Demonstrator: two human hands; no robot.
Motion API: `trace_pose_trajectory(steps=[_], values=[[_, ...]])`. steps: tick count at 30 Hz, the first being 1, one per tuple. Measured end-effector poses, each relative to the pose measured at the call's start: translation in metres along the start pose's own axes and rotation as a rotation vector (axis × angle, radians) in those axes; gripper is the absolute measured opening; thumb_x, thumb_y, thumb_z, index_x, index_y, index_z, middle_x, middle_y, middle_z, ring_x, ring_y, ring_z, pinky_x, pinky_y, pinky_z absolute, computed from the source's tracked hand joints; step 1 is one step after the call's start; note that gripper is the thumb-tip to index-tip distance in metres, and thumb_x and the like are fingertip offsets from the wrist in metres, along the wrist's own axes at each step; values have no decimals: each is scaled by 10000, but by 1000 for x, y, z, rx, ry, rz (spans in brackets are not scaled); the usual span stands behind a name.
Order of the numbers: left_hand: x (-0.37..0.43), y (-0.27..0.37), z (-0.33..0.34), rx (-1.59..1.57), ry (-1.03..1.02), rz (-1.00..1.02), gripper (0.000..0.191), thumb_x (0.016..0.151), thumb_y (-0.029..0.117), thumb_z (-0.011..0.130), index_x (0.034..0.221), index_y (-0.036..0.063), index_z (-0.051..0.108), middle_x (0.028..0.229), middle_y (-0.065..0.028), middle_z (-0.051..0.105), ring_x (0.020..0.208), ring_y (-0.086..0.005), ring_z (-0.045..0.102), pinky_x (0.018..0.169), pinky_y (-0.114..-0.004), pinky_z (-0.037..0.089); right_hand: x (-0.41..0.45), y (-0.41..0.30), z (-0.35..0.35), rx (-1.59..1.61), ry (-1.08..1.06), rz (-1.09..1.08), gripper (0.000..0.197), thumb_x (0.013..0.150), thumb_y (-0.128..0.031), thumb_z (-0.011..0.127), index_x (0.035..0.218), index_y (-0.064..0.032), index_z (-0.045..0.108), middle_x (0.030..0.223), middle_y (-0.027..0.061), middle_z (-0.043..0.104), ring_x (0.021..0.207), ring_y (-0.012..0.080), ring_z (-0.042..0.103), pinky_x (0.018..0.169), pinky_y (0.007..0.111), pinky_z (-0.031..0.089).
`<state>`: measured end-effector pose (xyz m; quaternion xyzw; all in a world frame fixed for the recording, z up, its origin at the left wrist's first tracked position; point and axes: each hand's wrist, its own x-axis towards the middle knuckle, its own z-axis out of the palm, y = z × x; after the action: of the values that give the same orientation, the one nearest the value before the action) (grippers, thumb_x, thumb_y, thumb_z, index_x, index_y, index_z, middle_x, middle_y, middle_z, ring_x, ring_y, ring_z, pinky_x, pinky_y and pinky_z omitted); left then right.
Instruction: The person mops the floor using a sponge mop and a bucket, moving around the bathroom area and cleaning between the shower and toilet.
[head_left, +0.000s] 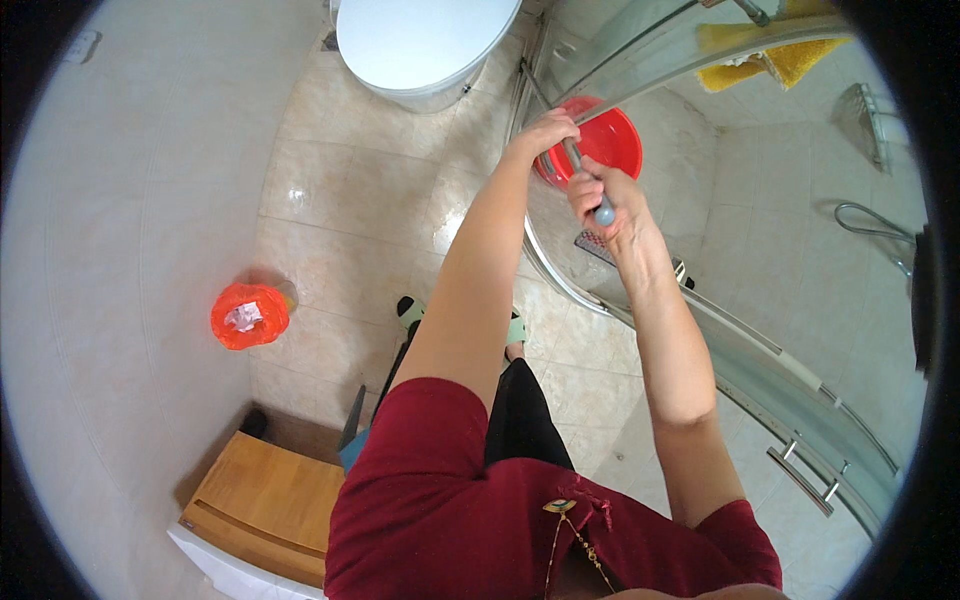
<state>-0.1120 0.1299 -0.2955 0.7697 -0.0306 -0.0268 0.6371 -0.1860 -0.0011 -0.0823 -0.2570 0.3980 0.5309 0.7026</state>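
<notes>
A long grey pole (571, 156) with a rounded blue-grey end cap is held in both hands and slants away from me. My right hand (611, 195) is wrapped around it close to the cap. Farther along, my left hand (549, 133) closes over the pole from above. Its far end is not clear to see near the shower frame. Beyond my hands, a red plastic basin (619, 142) stands on the shower floor, partly covered by the hands and the glass edge.
The curved glass shower door (780, 367) has a metal handle (801, 480). A yellow towel (806, 61) hangs at the upper right. Ahead is a white toilet lid (427, 37). To the left stand an orange-lined waste bin (250, 315) and a wooden cabinet (262, 487). The tiled floor (352, 187) looks wet.
</notes>
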Motion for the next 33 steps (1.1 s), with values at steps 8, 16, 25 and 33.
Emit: trace_pose_trajectory(steps=[8, 16, 25, 33], values=[[-115, 13, 76, 279, -61, 146, 128, 664, 199, 520, 643, 106, 605, 801, -27, 606, 1023, -250, 449, 885, -318, 346, -75, 86, -47, -545, 367, -78, 493, 906, -213, 406, 1329, -346, 189, 612, 8, 373, 407, 67, 306, 332, 198, 262], [-248, 60, 120, 234, 5, -126, 110, 651, 186, 535, 634, 103, 606, 828, -21, 599, 1055, -244, 418, 857, -307, 381, -131, 172, -65, -863, 462, 99, 578, 895, -238, 426, 1371, -319, 108, 614, 11, 387, 413, 82, 335, 345, 223, 318], [-323, 100, 143, -5, -41, -576, 329, 646, 321, 529, 878, 120, 647, 1168, 1, 465, 1141, -136, 384, 889, -338, 377, -171, 222, -101, -1058, 500, 183, 576, 897, -219, 414, 1375, -315, 107, 609, 34, 393, 428, 113, 357, 364, 266, 351], [-346, 185, 175, -164, 203, -463, 359, 758, 310, 516, 984, 38, 577, 1269, -170, 403, 1284, -292, 190, 991, -355, 273, -240, 219, -120, -879, 367, 84, 541, 905, -183, 394, 1378, -222, 133, 619, 35, 393, 417, 95, 335, 344, 234, 325]])
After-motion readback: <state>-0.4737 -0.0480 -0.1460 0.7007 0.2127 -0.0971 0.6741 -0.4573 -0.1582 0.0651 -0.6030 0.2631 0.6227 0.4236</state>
